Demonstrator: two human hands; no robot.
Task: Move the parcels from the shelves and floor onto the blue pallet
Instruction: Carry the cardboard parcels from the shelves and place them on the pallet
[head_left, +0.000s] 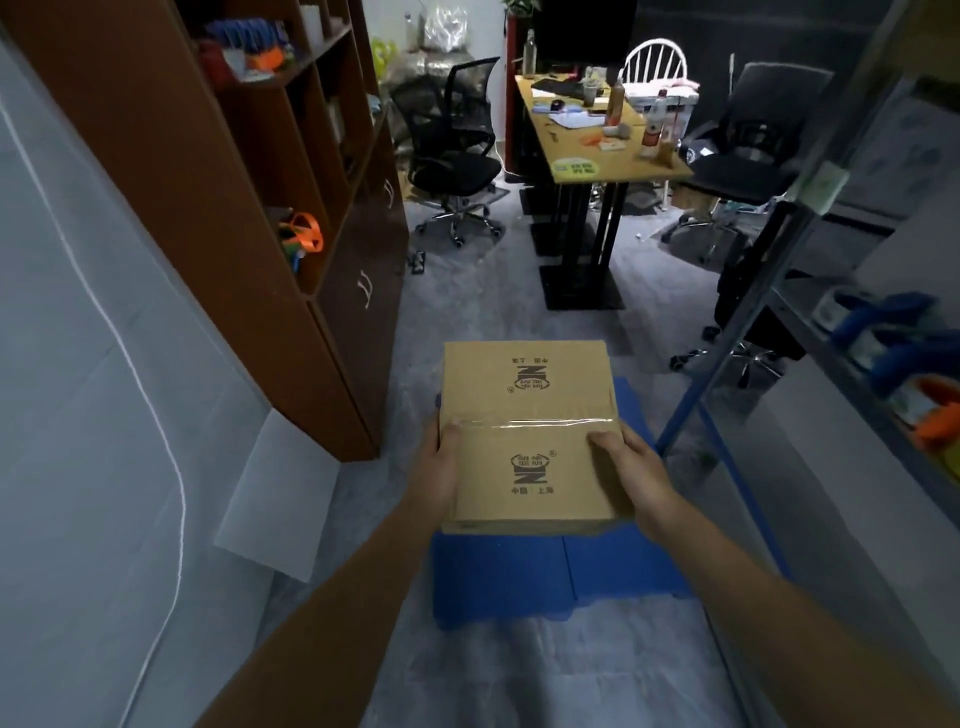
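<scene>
A brown cardboard parcel (530, 415) with clear tape across its top and a printed logo is in the middle of the view, over the blue pallet (545, 577) on the grey floor. My left hand (441, 473) grips its left side with the thumb on top. My right hand (631, 467) grips its right side, thumb also on top. The parcel hides much of the pallet; whether it touches the pallet I cannot tell.
A brown shelf cabinet (270, 208) stands to the left, a grey metal rack with blue posts (779, 332) to the right. Ahead are a wooden desk (597, 150) and black office chairs (452, 150). A white sheet (280, 499) leans by the wall.
</scene>
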